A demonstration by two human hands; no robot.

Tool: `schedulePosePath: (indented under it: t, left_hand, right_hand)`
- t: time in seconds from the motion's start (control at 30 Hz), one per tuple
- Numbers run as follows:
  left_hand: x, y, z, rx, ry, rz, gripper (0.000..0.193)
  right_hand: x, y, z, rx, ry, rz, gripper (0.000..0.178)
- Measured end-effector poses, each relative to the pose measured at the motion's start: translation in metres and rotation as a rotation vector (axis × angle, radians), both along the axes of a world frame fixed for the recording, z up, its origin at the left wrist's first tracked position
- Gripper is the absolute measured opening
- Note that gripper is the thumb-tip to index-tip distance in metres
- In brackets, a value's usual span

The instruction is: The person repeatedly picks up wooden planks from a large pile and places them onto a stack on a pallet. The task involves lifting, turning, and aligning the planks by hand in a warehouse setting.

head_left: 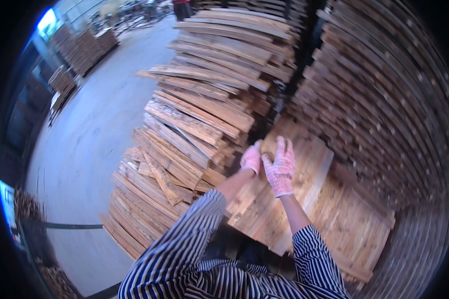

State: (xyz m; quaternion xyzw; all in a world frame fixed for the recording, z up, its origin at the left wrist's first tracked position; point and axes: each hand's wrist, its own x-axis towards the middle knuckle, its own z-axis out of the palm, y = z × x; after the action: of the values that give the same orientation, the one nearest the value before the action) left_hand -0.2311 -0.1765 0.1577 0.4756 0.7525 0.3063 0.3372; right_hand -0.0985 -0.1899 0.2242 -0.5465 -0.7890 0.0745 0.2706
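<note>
Pink-and-white gloves cover both hands, which reach forward over the far left part of a layer of wooden boards point(304, 219) laid side by side. My left hand point(251, 158) is closed at the layer's left edge; its fingers are curled, and what they hold, if anything, is hidden. Close beside it, my right hand point(280, 167) rests on or just above the boards. Its fingers are stretched out and its thumb is apart. A lighter brown patch of wood point(269, 145) shows between the two hands.
A long heap of loose planks point(184, 134) lies to the left, some crossing at angles. On the right rises a tall stack of boards point(374, 99). Smaller stacks point(82, 47) stand at the far left beyond the grey floor point(90, 129). Part of a person point(183, 9) shows at the top.
</note>
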Motion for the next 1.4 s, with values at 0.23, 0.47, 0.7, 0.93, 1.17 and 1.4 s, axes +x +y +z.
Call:
schedulePosePath:
  t: [0.23, 0.47, 0.7, 0.93, 1.17, 1.4]
  left_hand:
    - [-0.006, -0.062, -0.028, 0.482, -0.305, 0.493, 0.057]
    - [-0.08, -0.059, 0.018, 0.8, -0.441, 1.052, 0.069]
    - [-0.135, -0.024, 0.029, 0.001, -0.574, 1.009, 0.088]
    - [-0.193, -0.046, -0.017, 0.086, -0.755, 0.871, 0.071]
    - [-0.23, -0.159, -0.022, 0.345, -1.448, 0.557, 0.069]
    - [-0.24, -0.163, -0.005, 0.224, -1.15, 0.642, 0.094]
  right_hand:
    - [-0.115, 0.101, 0.01, -0.061, -0.457, 0.468, 0.099]
    - [-0.119, 0.07, 0.034, -0.138, -0.63, 0.5, 0.085]
    - [-0.115, 0.113, 0.017, -0.657, -0.442, 0.377, 0.127]
    - [-0.157, 0.087, 0.035, -0.673, -0.438, 0.445, 0.128]
    - [-0.174, 0.003, 0.036, -0.6, -0.453, 0.557, 0.121]
    - [-0.219, -0.005, -0.008, -0.631, -0.202, 0.393, 0.126]
